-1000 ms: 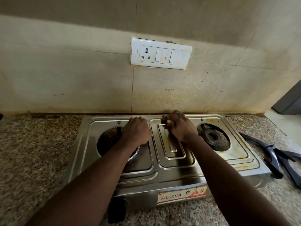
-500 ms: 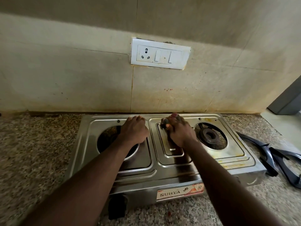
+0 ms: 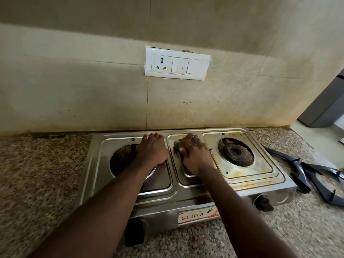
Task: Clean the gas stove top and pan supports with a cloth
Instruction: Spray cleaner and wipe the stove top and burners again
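Note:
A steel two-burner gas stove (image 3: 242,185) stands on the granite counter against the tiled wall. My left hand (image 3: 151,150) rests flat on the stove top by the left burner hole (image 3: 121,159), fingers spread, holding nothing. My right hand (image 3: 193,155) presses a small dark grey cloth (image 3: 177,145) onto the raised middle panel; only the cloth's edges show under the fingers. The right burner (image 3: 235,152) is bare, ringed by yellowish stains. Two dark pan supports (image 3: 316,174) lie off the stove on the counter to the right.
A white socket and switch plate (image 3: 176,63) sits on the stained wall above the stove. Black knobs (image 3: 262,202) stick out of the stove front. Granite counter (image 3: 41,174) extends to the left. A grey appliance side (image 3: 325,108) stands at the far right.
My right hand with the cloth has slid slightly back and forth on the middle panel. The left hand stays put. The camera has shifted a little, bringing the stove's right knob into view.

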